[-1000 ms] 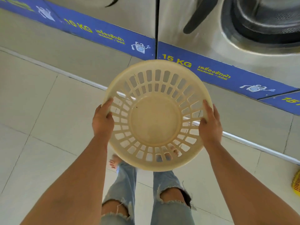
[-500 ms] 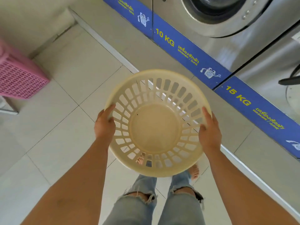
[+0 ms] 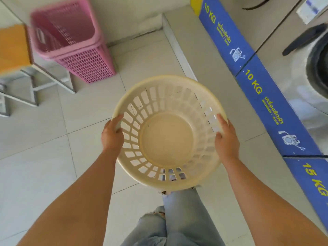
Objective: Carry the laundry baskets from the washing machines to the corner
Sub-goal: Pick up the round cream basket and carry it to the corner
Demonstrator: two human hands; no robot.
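Observation:
I hold a round cream laundry basket point(image 3: 166, 139) in front of me, above the tiled floor, and it is empty. My left hand point(image 3: 111, 134) grips its left rim and my right hand point(image 3: 227, 139) grips its right rim. A tall pink laundry basket point(image 3: 88, 61) stands on the floor ahead to the left, near the wall corner. The washing machines point(image 3: 301, 71) run along the right side, with a blue strip marked 10 KG and 15 KG at their base.
An orange-topped table with a metal frame point(image 3: 16, 48) stands at the far left beside the pink basket. A raised concrete step point(image 3: 179, 50) runs under the machines. My legs in torn jeans point(image 3: 177, 215) show below the basket.
The view has swung left along the machines. The pink basket and the table have come into view and closer. Both hands keep the same grip on the cream basket.

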